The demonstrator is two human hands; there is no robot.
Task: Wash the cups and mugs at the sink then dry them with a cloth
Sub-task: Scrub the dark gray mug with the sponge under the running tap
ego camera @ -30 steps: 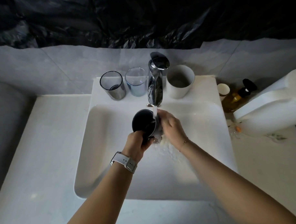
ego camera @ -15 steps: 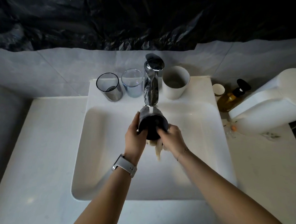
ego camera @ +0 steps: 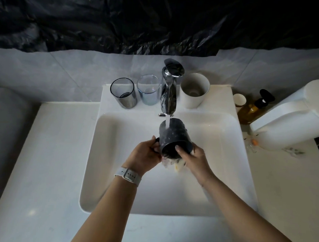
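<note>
Black mug [ego camera: 174, 137] now tipped mouth-forward

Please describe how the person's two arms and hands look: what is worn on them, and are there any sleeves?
Both forearms are bare; no sleeves show. The left hand has a white band with a small buckle, seemingly a watch strap, around its wrist. The right hand wears no glove or visible ring. Nothing can be made out on its wrist in this picture, where the light is dim.
</note>
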